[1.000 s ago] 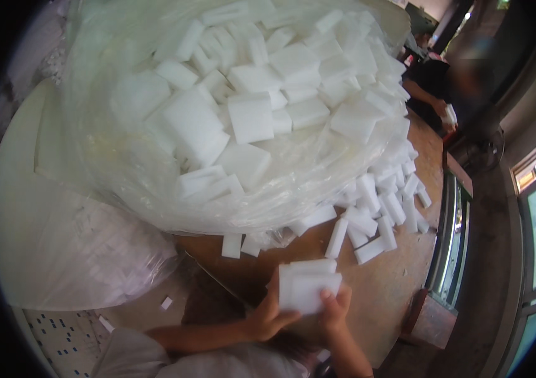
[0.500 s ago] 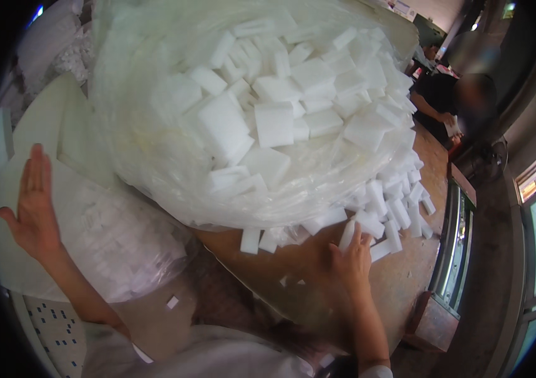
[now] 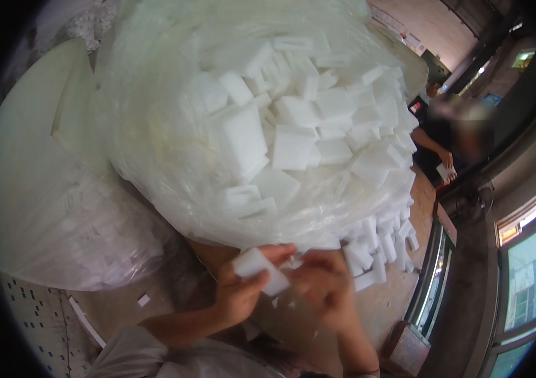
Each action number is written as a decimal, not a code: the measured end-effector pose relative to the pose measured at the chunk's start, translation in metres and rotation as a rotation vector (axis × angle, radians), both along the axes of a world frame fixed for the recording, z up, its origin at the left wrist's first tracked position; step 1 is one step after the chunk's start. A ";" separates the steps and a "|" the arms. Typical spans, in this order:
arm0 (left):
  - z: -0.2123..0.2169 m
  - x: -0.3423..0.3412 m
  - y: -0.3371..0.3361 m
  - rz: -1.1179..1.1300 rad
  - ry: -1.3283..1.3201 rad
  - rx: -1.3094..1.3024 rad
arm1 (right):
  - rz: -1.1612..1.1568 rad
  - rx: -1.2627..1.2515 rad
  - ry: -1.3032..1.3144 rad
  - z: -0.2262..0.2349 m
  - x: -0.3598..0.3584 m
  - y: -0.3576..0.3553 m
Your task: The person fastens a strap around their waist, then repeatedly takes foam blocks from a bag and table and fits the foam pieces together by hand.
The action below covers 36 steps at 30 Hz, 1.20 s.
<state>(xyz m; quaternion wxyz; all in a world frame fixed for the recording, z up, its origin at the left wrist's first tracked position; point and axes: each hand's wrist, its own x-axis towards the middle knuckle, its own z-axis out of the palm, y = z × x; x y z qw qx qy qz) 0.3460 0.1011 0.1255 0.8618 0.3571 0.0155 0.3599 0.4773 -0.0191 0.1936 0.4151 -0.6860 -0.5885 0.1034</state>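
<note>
My left hand is closed around a small white foam block, thumb on the near face and fingers along the far edge. Close against its right side is my right hand, fingers bent together and blurred. A small whitish bit shows between the two hands; what the right fingers pinch I cannot make out. Just beyond them bulges a large clear plastic bag full of white foam pieces. Loose foam blocks lie in a heap to the right of my hands.
The brown table carries the big bag. At left sits another plastic bag of foam pieces beside a large pale sheet. A metal-edged bench runs along the right. Farther back, a co-worker holds a white piece.
My left hand has come from the far left to the middle and now grips a foam block. My right hand has moved left off the loose heap to meet it.
</note>
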 end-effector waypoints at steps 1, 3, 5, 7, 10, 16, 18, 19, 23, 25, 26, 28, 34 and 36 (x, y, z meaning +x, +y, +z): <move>0.005 -0.003 0.007 0.103 0.027 0.010 | -0.104 0.111 -0.048 -0.003 0.021 0.011; -0.003 -0.026 0.023 0.149 0.081 0.083 | -0.290 0.193 -0.101 -0.005 0.059 0.049; 0.001 -0.035 0.027 0.166 0.159 0.145 | -0.404 0.222 -0.092 -0.005 0.093 0.090; -0.002 -0.043 0.023 0.164 0.178 0.178 | -0.404 0.257 -0.097 -0.040 0.133 0.136; 0.000 -0.042 0.018 0.137 0.213 0.199 | -0.351 0.113 0.079 -0.055 0.142 0.168; -0.006 -0.048 0.015 0.201 0.353 0.345 | -0.296 0.531 0.329 -0.001 0.081 0.087; -0.004 -0.051 0.016 0.246 0.358 0.619 | -0.388 0.587 0.053 -0.002 0.057 0.026; 0.000 -0.048 0.015 0.176 0.377 0.702 | -0.444 0.381 -0.191 0.003 0.047 -0.007; -0.025 -0.018 -0.010 0.100 0.467 1.214 | -0.554 0.014 -0.428 -0.045 0.025 -0.096; -0.037 -0.004 -0.026 0.057 0.509 1.359 | -0.616 -0.180 -0.370 -0.077 0.017 -0.125; -0.043 0.001 -0.034 0.020 0.556 1.510 | -0.627 -0.192 -0.355 -0.086 0.014 -0.135; -0.062 0.014 -0.043 0.012 0.496 1.582 | -0.637 -0.286 -0.420 -0.102 0.007 -0.149; -0.090 0.029 -0.045 0.159 0.578 1.779 | -0.602 -0.505 -0.294 -0.091 0.028 -0.139; -0.093 0.030 -0.045 0.165 0.516 1.831 | -0.423 -0.614 -0.200 -0.085 0.045 -0.136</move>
